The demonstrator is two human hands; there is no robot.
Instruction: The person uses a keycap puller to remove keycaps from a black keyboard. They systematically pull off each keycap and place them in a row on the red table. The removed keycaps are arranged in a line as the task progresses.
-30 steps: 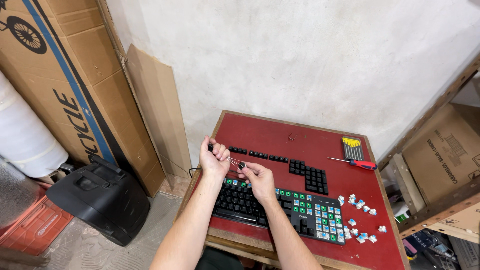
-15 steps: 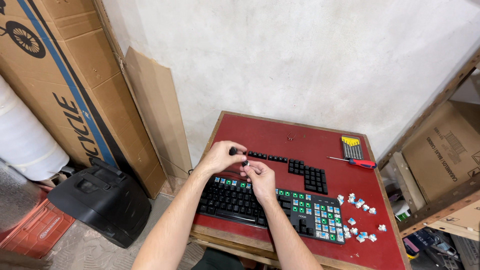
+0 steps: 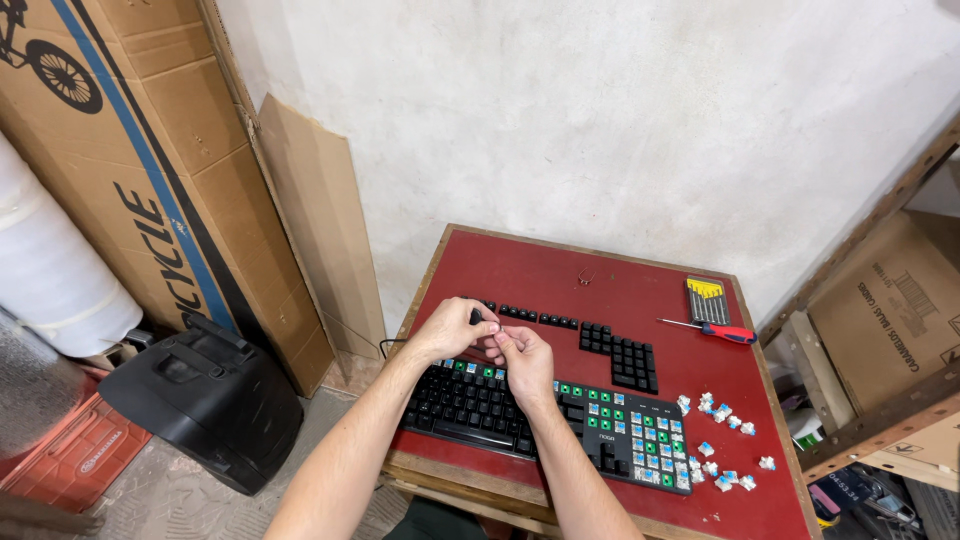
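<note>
Both hands have been brought together at the keyboard's [image 3: 545,420] ten o'clock corner. A small dark keycap [image 3: 476,317] is pinched in the left hand [image 3: 452,328]; what the right hand [image 3: 522,360] grips cannot be told. Keycap removal seems ongoing.

Both bare forearms reached up from the lower edge of the view and converged near the middle. The left hand [image 3: 452,330] lay palm down, knuckles up, with its fingers curled and its thumb and forefinger pinched together at the tips. The right hand [image 3: 522,362] sat just beside it, slightly lower, its wrist bent and its fingers bunched, fingertips brought up against those of the left hand. The two hands touched at the fingertips. What was pinched between them was too small to tell. Both elbows were out of view.
</note>
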